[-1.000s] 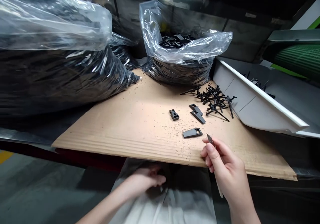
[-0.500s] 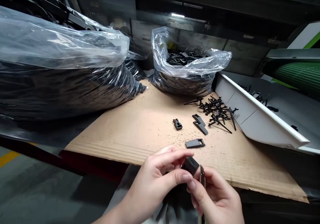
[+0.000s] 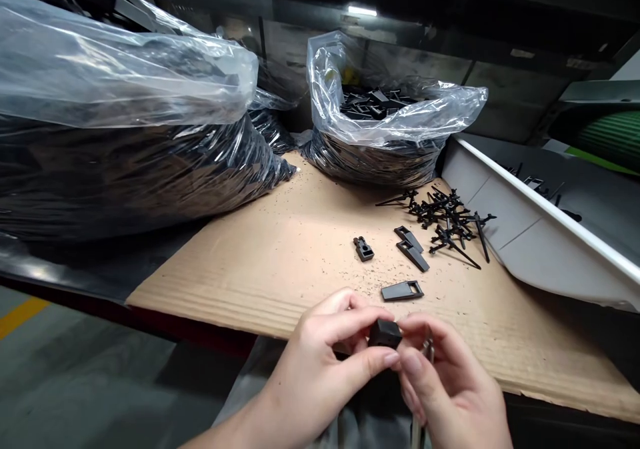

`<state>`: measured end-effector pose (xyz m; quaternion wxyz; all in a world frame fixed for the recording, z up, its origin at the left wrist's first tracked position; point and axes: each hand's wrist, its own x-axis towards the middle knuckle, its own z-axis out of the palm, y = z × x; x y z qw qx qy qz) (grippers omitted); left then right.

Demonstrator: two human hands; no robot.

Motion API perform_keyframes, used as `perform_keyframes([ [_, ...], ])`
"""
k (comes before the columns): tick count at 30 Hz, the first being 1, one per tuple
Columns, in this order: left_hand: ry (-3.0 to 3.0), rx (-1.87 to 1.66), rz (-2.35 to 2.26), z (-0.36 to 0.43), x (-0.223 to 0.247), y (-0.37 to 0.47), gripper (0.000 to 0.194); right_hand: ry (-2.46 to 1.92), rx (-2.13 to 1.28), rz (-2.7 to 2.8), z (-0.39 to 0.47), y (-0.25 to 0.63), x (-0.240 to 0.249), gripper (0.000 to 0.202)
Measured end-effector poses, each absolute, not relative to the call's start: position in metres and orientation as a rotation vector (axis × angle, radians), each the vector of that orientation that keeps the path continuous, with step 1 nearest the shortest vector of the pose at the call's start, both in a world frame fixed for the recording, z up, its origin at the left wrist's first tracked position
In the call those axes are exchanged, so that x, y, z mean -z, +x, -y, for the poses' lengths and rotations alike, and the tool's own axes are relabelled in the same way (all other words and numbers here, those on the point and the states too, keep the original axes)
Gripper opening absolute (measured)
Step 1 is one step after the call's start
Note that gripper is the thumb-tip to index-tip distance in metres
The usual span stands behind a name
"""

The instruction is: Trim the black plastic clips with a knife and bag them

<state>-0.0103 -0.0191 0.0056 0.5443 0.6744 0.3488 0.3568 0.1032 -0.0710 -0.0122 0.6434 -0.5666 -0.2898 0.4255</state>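
So, left hand (image 3: 317, 355) is pinched, thumb below and index finger above, on a small black box-shaped plastic piece (image 3: 385, 333). Piece is up in front of the torso, by the near cardboard edge. Right hand (image 3: 455, 389) is curled around a slim metal-toned tool (image 3: 418, 430), shaft pointing down out of the fist (tip mostly hidden by fingers). Right fingertips are right at the piece's right end; can't tell if the tool touches it.

Just beyond, on the tan corrugated cardboard sheet (image 3: 260, 255): one flat dark-grey tapered tab with a square window (image 3: 401, 291), then two similar overlapping dark-grey tabs (image 3: 413, 252), a small dark notched block (image 3: 363, 249) left of those, plus dark crumbs. Further out: heap of spindly black plastic sprues (image 3: 445, 212), beside a pale grey white-rimmed tray (image 3: 500, 215). Behind, an open clear plastic bag (image 3: 395, 129) of black parts; bigger clear bag (image 3: 125, 95) at left.
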Motion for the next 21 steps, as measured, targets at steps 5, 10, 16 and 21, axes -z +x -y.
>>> perform_keyframes([
  [5,1.907,-0.989,-0.757,0.022,0.001,-0.01,0.025,-1.266,-1.179,0.76,0.06,0.115,0.002,0.02],
  [10,2.182,-1.077,-0.544,0.015,0.003,-0.013,0.036,-1.185,-1.295,0.756,0.062,0.119,0.002,0.022],
  [16,2.032,-0.959,-0.666,0.014,0.001,-0.013,0.035,-1.209,-1.187,0.823,0.066,0.122,0.009,0.018],
  [21,1.837,-0.934,-0.805,0.011,-0.002,-0.015,0.022,-1.228,-1.145,0.72,0.074,0.129,0.009,0.017],
])
